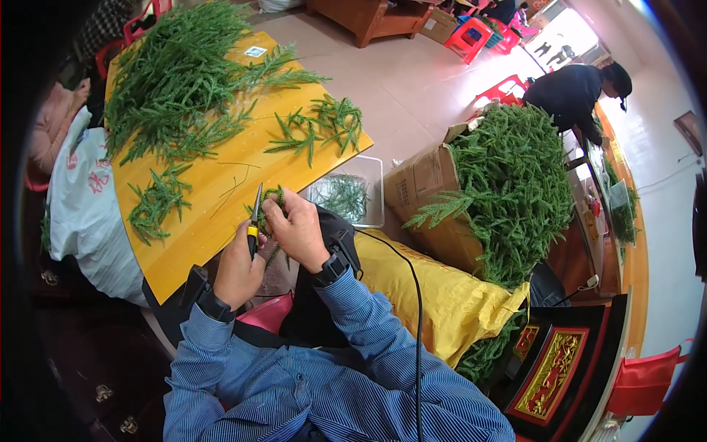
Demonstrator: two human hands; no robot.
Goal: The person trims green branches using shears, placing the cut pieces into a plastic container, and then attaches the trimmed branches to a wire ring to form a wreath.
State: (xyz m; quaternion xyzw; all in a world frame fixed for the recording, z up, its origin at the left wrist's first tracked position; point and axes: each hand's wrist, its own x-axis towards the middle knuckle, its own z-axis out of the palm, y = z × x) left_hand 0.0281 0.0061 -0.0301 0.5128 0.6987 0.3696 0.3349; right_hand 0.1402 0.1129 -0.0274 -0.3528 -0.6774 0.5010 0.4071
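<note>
Left hand (237, 271) grips slim pliers (255, 219) beside feathery green sprig (274, 197).

Your hands meet at frame centre, the left hand (237, 271) holding pliers (254, 219), the right hand (298, 230) a sprig (274, 197). The table (213, 199) with the branch pile (177, 81) fills the upper left; the box (431, 199) of branches sits right.

A small craft workshop set up in a tiled room, where artificial green sprigs are assembled by hand. Loose sprigs lie heaped on a yellow wooden table (221, 184); a cardboard box (427, 199) overflows with the same greenery beside a yellow sack (434, 295). Red plastic stools (471, 37) stand on the floor, and another person (578, 96) works at a second bench.
</note>
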